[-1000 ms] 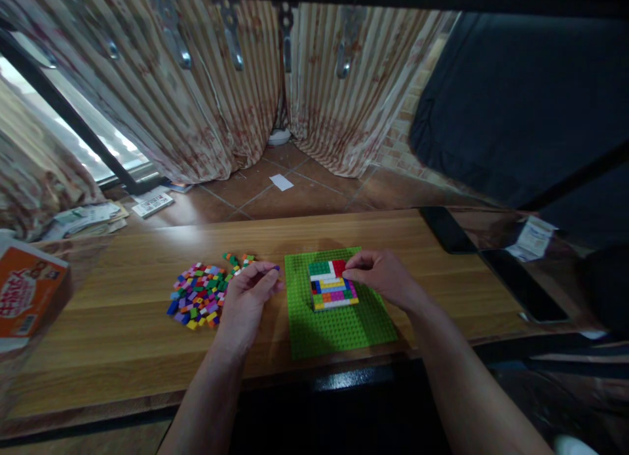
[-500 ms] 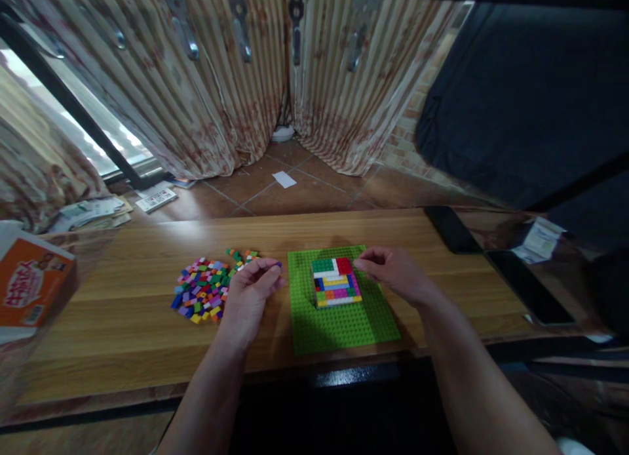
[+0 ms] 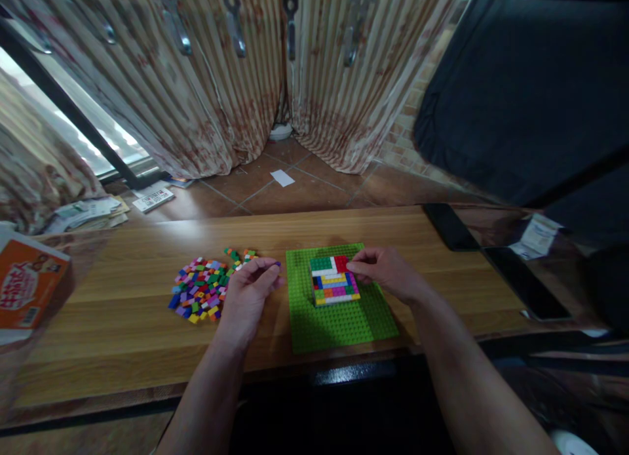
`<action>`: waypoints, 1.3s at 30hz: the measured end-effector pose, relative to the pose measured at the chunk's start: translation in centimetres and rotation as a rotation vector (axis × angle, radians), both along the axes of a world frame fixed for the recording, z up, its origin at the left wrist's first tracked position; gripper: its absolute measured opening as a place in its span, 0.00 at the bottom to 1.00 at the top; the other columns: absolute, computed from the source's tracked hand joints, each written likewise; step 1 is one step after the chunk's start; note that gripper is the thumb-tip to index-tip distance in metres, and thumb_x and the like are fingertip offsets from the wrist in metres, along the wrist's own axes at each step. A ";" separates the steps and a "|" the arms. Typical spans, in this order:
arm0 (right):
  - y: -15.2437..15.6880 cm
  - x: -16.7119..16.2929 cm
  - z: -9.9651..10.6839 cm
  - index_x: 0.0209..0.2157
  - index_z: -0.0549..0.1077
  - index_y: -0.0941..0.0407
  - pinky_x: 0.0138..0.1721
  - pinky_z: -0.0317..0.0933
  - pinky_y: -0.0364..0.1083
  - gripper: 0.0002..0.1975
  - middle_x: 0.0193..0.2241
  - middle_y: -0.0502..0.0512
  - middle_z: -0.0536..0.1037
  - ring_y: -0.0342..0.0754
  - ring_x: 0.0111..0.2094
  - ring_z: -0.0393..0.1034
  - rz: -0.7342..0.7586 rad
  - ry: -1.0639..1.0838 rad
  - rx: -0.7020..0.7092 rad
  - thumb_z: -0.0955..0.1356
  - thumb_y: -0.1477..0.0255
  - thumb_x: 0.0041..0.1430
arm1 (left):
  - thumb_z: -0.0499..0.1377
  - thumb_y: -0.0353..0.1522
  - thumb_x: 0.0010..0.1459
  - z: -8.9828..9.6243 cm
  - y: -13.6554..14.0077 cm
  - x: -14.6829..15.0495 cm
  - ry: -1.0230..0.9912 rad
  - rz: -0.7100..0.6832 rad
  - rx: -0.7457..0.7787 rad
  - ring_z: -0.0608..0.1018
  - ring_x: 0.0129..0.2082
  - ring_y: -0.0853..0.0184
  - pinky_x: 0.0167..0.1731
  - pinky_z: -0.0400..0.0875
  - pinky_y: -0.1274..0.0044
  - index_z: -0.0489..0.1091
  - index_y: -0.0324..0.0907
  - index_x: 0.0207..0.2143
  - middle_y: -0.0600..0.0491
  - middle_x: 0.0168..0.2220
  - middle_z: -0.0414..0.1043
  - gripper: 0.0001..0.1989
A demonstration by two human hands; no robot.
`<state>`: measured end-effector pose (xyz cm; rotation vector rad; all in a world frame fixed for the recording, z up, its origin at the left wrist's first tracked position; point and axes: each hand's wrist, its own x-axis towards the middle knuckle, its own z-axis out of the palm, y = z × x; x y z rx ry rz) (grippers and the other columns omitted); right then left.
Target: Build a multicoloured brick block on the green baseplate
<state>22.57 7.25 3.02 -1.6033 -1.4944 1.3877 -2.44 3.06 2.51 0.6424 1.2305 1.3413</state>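
A square block of stacked toy bricks (image 3: 334,291) in many colours stands on a green studded baseplate (image 3: 339,330). Between the thumb and forefinger of my left hand (image 3: 253,281) is a small dark blue or purple brick (image 3: 278,265), held left of the baseplate. My right hand (image 3: 381,269) is closed in a pinch at the block's upper right corner, its fingertips by the red brick (image 3: 340,263). Whatever those fingertips may hold is hidden. Partly behind my left hand lies a heap of loose bricks (image 3: 199,288).
Two dark phones (image 3: 449,227) lie at the right of the wooden table (image 3: 122,337). An orange and white box (image 3: 29,284) is at the far left. Papers (image 3: 88,212) lie beyond the table's left back edge, and patterned curtains (image 3: 221,101) hang behind.
My right hand has moved slightly left, its fingertips coming over the block's upper right corner. My left hand stays almost in place with its small brick. The view has shifted a little.
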 end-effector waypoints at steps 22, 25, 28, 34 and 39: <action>0.3 -1.0 -1.1 0.27 0.74 0.57 0.22 0.63 0.39 0.11 0.21 0.49 0.75 0.40 0.22 0.68 0.000 0.045 -0.033 0.72 0.63 0.52 | 0.68 0.38 0.44 -1.7 -0.2 2.2 0.067 -0.183 0.017 0.77 0.31 0.70 0.36 0.72 0.76 0.74 0.39 0.33 0.53 0.35 0.75 0.16; 0.3 -1.1 -1.3 0.27 0.74 0.56 0.23 0.64 0.39 0.11 0.22 0.50 0.75 0.40 0.22 0.68 0.016 0.059 -0.029 0.72 0.63 0.52 | 0.67 0.39 0.45 -1.8 -0.3 2.2 0.094 -0.196 0.025 0.77 0.34 0.68 0.37 0.73 0.75 0.74 0.39 0.35 0.51 0.38 0.76 0.16; 0.3 -1.2 -1.3 0.26 0.73 0.57 0.23 0.65 0.40 0.11 0.21 0.50 0.75 0.40 0.22 0.68 0.013 0.086 -0.038 0.72 0.63 0.52 | 0.67 0.38 0.46 -1.5 -0.4 2.2 0.112 -0.194 0.020 0.77 0.36 0.67 0.37 0.73 0.75 0.74 0.39 0.35 0.49 0.41 0.76 0.15; 0.5 -1.4 -1.1 0.25 0.72 0.57 0.22 0.66 0.40 0.12 0.19 0.49 0.75 0.40 0.21 0.68 0.002 0.165 -0.063 0.74 0.64 0.49 | 0.66 0.38 0.46 -1.2 -0.5 2.4 0.143 -0.179 0.032 0.77 0.37 0.66 0.36 0.73 0.75 0.74 0.39 0.33 0.49 0.42 0.76 0.14; 0.5 -1.5 -1.3 0.25 0.72 0.58 0.25 0.67 0.41 0.13 0.19 0.48 0.75 0.40 0.21 0.69 0.014 0.197 -0.064 0.74 0.63 0.48 | 0.67 0.39 0.45 -1.4 -0.4 2.5 0.128 -0.165 0.031 0.77 0.36 0.66 0.36 0.73 0.75 0.74 0.39 0.33 0.49 0.41 0.76 0.15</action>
